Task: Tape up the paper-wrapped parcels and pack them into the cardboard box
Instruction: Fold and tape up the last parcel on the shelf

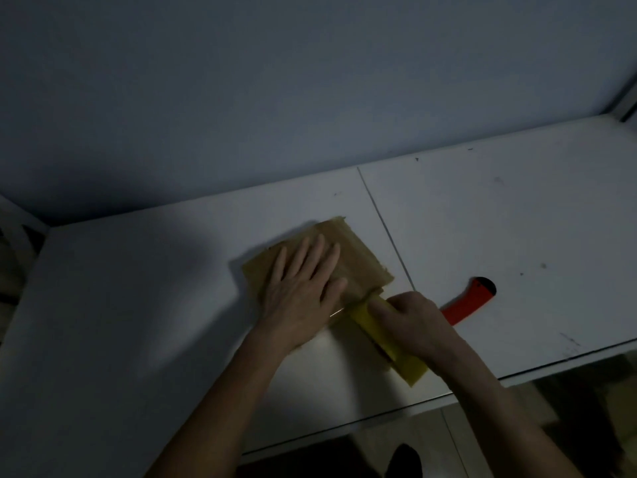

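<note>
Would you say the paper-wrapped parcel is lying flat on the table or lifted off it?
Flat on the table. The brown paper-wrapped parcel rests on the white surface, with the left hand spread palm-down over it.

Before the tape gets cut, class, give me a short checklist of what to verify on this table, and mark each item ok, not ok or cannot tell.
1. Parcel held still: ok. The left hand lies flat on the paper-wrapped parcel.
2. Tape roll under control: ok. The right hand grips the yellow tape roll at the parcel's near edge.
3. Cutter within sight: ok. The red cutter lies on the white table, just right of the right hand.
4. Tape stuck flat along the seam: cannot tell, the picture is too dark.
5. Cardboard box ready: cannot tell, no box shows in this view.
</note>
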